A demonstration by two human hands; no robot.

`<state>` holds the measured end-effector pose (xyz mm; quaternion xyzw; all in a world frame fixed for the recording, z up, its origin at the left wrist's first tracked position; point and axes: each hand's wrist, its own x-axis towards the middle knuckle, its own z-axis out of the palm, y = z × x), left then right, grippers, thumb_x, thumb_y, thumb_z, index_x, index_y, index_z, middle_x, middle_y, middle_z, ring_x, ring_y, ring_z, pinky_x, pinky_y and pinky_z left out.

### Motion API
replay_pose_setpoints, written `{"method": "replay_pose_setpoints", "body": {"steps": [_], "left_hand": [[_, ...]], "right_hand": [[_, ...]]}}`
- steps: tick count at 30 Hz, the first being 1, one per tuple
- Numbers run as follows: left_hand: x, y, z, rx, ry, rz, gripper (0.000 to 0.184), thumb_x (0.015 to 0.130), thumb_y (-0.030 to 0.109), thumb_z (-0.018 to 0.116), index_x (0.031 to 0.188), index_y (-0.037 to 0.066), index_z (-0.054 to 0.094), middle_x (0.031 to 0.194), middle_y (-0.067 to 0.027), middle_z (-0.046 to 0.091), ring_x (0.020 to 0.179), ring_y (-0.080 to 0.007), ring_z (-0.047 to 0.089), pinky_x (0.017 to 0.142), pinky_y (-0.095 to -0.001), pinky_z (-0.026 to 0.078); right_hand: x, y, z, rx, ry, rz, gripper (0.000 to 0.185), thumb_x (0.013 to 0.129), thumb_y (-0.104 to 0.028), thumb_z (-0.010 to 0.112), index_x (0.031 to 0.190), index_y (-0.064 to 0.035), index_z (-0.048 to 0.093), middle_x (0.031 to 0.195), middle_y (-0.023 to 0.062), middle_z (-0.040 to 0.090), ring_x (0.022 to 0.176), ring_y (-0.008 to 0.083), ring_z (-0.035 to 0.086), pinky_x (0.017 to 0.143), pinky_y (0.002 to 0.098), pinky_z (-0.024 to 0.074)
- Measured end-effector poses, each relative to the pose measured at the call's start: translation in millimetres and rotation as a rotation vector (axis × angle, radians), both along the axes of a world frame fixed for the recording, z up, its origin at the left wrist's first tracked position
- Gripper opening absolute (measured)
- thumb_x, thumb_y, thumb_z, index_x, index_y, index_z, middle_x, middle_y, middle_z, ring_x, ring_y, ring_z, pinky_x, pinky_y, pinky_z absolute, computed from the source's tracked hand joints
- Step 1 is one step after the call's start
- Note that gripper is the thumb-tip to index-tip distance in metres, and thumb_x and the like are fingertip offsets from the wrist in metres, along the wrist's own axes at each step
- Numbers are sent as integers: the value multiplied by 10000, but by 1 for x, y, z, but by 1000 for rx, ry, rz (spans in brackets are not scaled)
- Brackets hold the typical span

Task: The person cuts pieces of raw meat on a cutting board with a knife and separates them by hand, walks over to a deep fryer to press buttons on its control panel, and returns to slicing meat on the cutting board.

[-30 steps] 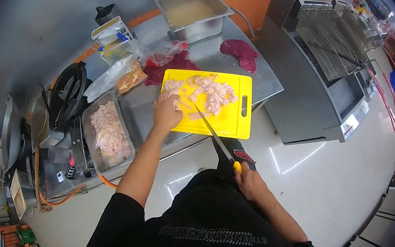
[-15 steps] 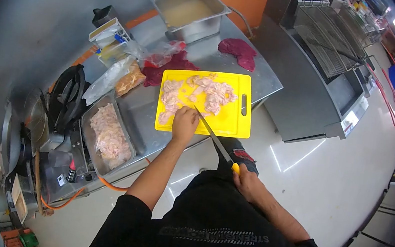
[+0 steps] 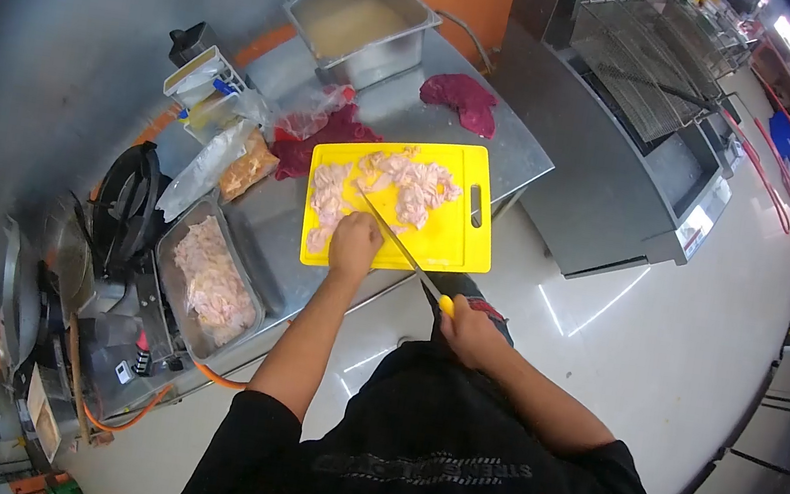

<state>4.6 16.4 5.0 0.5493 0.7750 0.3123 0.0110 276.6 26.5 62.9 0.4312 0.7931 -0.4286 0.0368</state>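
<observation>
My right hand grips the yellow handle of a long knife, its blade slanting up and left across the yellow cutting board. Pale pink raw chicken pieces lie in a loose heap on the board, with more along its left side. My left hand rests at the board's near edge, left of the blade, its fingers curled together; what they pinch, if anything, is hidden. The knife's tip is beside the chicken near the middle of the board.
A metal pan of pale raw meat stands left of the board. Behind are a deep steel pan of cloudy liquid, dark red cloths and a bag of orange-brown food. A steel fryer unit stands to the right.
My right hand has moved up and left, and the knife's tip reaches farther over the board. My left hand has shifted slightly left on the board, its fingers more curled.
</observation>
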Motion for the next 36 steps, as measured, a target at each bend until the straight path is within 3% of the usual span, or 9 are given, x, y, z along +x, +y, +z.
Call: {"method": "replay_pose_setpoints", "body": {"steps": [3,9,11,14,18,20,23,30,36], "left_hand": [[-32,3,9,-105,-85,117,103,794,56,670,891,24,661,947,-155,669,867,-379,641,770,-448,517],[-76,10,41,120,-247,248,307,777,35,658,1084,38,671,1084,-173,670,980,-375,645,854,-424,525],[-75,8,39,48,67,56,399,764,36,660,1162,69,664,1226,-189,617,1124,-362,592,964,-440,479],[-40,9,46,-30,146,90,439,752,58,672,1190,86,662,1315,-188,564,1218,-360,528,1046,-462,419],[5,13,30,-85,47,-95,390,764,90,665,1154,103,681,1248,-154,606,1179,-367,548,1004,-489,434],[22,13,35,-284,-16,-147,292,789,78,643,1075,97,698,1120,-149,638,1080,-362,594,920,-484,476],[15,15,11,-210,-87,-112,211,784,32,621,985,46,683,996,-150,656,922,-359,629,796,-480,507],[-40,18,39,65,-304,77,216,786,-18,613,972,46,703,1007,-180,657,934,-364,632,862,-446,514],[-53,25,48,-97,155,159,298,788,30,632,1077,51,701,1275,-148,591,1187,-356,551,998,-485,436]], "right_hand": [[34,-4,22,-52,-118,6,346,1007,-334,480,1082,4,461,867,320,655,855,511,640,765,599,491],[59,-6,59,-48,-87,25,337,1004,-337,480,1102,-15,457,845,309,650,833,507,637,745,591,494],[59,1,62,-30,-45,-19,330,1002,-332,481,1104,-19,458,849,308,649,833,504,636,741,587,495],[49,29,60,74,-54,-158,315,981,-308,504,1108,-22,464,876,310,649,857,483,644,756,588,492],[23,81,34,294,-116,-259,310,935,-263,543,1142,-38,492,941,274,669,887,437,665,771,568,504],[10,101,16,359,-124,-273,326,922,-251,552,1168,-43,502,980,258,677,902,419,672,778,554,512],[-4,121,-3,499,-100,-236,376,917,-253,571,1240,-70,511,1068,220,673,939,393,675,800,516,530],[-21,136,-26,579,-75,-217,423,898,-247,627,1292,-134,522,1153,160,624,1005,364,660,829,476,540],[-24,135,-20,617,-60,-218,434,861,-206,651,1276,-131,548,1191,159,583,1068,354,618,870,467,523]]}}
